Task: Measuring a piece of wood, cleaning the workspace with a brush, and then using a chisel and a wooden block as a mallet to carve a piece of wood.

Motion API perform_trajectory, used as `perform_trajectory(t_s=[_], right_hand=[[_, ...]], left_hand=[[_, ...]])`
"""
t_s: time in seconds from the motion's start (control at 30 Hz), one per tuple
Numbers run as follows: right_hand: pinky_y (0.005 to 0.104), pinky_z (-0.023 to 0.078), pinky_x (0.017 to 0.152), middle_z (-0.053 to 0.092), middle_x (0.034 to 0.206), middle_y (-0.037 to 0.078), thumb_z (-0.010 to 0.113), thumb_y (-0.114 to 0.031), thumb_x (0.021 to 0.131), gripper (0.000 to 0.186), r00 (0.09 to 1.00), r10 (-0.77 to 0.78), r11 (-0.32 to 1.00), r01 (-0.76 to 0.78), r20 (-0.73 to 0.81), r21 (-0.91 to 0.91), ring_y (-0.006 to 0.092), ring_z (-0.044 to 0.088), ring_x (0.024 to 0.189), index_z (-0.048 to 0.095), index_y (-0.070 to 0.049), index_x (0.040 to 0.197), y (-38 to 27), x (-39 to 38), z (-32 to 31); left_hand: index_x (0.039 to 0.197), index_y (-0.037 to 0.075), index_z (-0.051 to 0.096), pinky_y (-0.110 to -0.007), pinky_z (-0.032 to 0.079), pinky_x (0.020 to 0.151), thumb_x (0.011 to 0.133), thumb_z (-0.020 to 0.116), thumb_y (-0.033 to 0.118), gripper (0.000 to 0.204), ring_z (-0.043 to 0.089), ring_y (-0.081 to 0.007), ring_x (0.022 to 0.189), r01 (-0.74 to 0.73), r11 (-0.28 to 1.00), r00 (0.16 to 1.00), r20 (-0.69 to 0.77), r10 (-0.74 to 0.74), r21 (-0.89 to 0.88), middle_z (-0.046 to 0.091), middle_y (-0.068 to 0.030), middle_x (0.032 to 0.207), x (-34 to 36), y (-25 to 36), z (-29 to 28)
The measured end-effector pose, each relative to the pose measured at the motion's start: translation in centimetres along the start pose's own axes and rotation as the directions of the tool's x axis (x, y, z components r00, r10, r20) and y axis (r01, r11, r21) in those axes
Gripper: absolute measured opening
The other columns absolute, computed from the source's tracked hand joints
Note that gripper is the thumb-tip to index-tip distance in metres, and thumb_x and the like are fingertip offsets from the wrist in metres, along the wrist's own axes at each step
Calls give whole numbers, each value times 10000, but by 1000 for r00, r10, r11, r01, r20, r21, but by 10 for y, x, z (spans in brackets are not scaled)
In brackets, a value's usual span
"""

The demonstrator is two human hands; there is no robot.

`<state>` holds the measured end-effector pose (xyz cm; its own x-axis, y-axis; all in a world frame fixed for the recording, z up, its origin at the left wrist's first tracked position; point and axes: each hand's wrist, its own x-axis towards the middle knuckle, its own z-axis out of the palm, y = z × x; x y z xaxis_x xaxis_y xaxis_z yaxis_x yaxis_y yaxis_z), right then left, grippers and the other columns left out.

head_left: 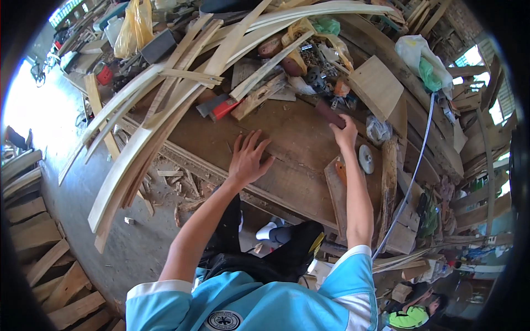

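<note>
Brown block (pixel 330 115): was gripped in the right hand (pixel 345 134), at the right of the table (pixel 301 129), not yet set down; left hand (pixel 248 161): was spread, empty, nearer; further progress was unclear.

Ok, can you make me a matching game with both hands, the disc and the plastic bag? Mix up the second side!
Things:
1. Left hand
2. Right hand
3. Disc
4. Yellow plastic bag

Places, colours and states:
A. White
B. Gripping a dark reddish-brown bar
C. Near the top left of the picture
D. Open, spread over the brown benchtop

Right pairs: 1-D, 2-B, 3-A, 4-C
</note>
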<state>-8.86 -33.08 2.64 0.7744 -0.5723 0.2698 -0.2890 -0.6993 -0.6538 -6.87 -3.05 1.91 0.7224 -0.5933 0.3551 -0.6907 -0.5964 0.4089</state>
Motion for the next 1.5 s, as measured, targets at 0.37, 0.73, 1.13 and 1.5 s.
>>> perform_trajectory(t_s=[0.37,0.73,1.13,1.5], right_hand=[[336,446,685,592,894,166,697,-206,684,388,849,-2,996,-45,-529,-76,264,581,798,551,17,967,18,-106,-116],[459,362,794,504,947,111,545,-347,776,365,984,-139,902,82,-107,-424,294,468,966,508,-67,1008,-1,-190,-77],[326,459,541,517,698,84,438,-47,800,81,900,189,944,-57,-393,325,200,564,564,400,0,854,-27,-243,-155],[356,510,526,388,617,27,522,-226,839,234,777,622,309,-134,-94,942,148,478,478,376,-47,800,-13,-243,-136]], left_hand=[[1116,118,483,-466,176,999,746,549,352,443,322,-285,1185,-50,999,996,-79,49,-12,383,-138,1246,1,-9,3],[1046,119,513,-469,261,930,747,545,219,317,364,-278,1120,-303,951,925,-223,308,60,435,-126,1158,-17,1,0],[850,41,564,-275,465,589,817,554,249,211,541,-150,625,808,-333,539,838,84,-486,549,-44,745,-97,200,89],[759,46,512,-264,429,560,842,492,243,215,458,-83,612,455,467,870,265,-417,-758,445,14,631,-98,80,21]])
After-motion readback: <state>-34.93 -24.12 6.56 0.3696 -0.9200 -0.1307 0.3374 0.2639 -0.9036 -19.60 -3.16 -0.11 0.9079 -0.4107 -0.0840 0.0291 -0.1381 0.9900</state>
